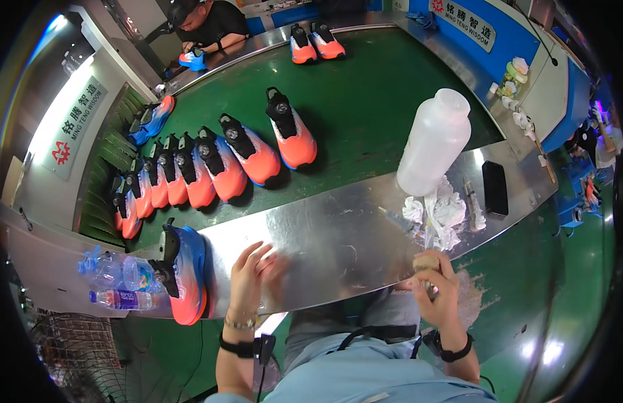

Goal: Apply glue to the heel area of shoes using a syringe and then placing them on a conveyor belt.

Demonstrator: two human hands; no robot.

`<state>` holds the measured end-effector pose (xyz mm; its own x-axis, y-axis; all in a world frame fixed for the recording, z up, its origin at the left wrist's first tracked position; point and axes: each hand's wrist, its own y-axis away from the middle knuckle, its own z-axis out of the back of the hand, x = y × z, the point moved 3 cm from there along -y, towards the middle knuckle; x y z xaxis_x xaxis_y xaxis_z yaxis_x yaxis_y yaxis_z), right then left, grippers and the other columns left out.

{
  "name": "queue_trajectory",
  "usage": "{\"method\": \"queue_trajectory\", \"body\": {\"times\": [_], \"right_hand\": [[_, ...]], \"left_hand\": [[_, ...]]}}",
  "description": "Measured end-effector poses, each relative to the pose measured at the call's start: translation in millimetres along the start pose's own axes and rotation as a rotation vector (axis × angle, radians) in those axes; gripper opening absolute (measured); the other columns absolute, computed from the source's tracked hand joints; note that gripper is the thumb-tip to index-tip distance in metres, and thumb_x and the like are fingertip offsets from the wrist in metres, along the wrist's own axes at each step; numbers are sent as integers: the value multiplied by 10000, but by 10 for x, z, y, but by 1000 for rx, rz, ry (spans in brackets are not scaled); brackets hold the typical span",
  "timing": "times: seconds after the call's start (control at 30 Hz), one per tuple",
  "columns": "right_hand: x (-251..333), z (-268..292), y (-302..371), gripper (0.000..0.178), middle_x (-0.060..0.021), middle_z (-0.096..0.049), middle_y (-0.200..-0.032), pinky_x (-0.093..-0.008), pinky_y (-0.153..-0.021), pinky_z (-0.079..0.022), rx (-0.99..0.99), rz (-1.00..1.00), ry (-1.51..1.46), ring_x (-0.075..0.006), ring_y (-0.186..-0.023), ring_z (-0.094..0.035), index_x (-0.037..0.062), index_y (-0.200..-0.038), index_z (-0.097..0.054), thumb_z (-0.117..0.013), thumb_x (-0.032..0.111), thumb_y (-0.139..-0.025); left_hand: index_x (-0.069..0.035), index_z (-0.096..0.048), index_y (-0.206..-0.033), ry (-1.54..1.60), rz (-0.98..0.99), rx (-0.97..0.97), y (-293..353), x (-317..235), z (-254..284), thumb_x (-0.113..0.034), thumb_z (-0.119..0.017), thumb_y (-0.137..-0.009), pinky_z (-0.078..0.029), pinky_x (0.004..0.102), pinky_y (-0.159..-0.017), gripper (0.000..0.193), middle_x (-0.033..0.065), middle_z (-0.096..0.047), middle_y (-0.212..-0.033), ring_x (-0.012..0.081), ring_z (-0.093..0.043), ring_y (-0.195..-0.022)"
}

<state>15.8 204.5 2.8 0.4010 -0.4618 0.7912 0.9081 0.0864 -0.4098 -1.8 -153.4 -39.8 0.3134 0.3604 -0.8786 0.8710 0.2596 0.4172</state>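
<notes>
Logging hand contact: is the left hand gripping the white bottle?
No, the white bottle stands off to the right, well apart from the left hand.

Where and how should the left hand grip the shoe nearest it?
Probably around the midfoot of the shoe, from the right: plastic bottles crowd its left, while its long blue sole edge faces the left hand.

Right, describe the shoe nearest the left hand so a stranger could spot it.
From the green work surface, come to the metal ledge along its near side. Toward the ledge's left end, between the clear bottles and the left hand, is one coral-and-blue shoe with a black tongue. Unlike the row of shoes on the green, it is the only shoe on this ledge.
</notes>
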Motion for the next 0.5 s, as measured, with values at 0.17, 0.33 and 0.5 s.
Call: {"method": "queue_trajectory", "body": {"times": [0.17,0.33,0.5], "right_hand": [[-298,-173,-189,51,-162,-567,-999,-321,-780,-469,-223,5,121,-280,-891,-592,-22,-790,-605,-607,-17,-739],[-495,-173,-221,46,-143,-565,-911,-311,-749,-458,-412,-161,-106,-248,-832,-574,-47,-783,-596,-562,-16,-776],[-486,-179,-204,52,-160,-568,-933,-335,-695,-476,-477,-68,-80,-259,-796,-582,-19,-750,-600,-571,22,-766]], "left_hand": [[36,-515,-1188,-920,-495,-310,492,120,685,-45,-599,-853,-519,374,-842,355,180,-614,-1118,316,-606,-1026],[-4,-400,-1371,-1699,-592,-166,465,401,668,-242,-451,-938,-168,525,-1119,497,196,-334,-1462,359,-242,-1389],[63,-308,-1394,-1620,-548,-81,66,282,483,-436,-484,-904,-97,617,-1093,721,213,-287,-1485,369,-194,-1408]]}}
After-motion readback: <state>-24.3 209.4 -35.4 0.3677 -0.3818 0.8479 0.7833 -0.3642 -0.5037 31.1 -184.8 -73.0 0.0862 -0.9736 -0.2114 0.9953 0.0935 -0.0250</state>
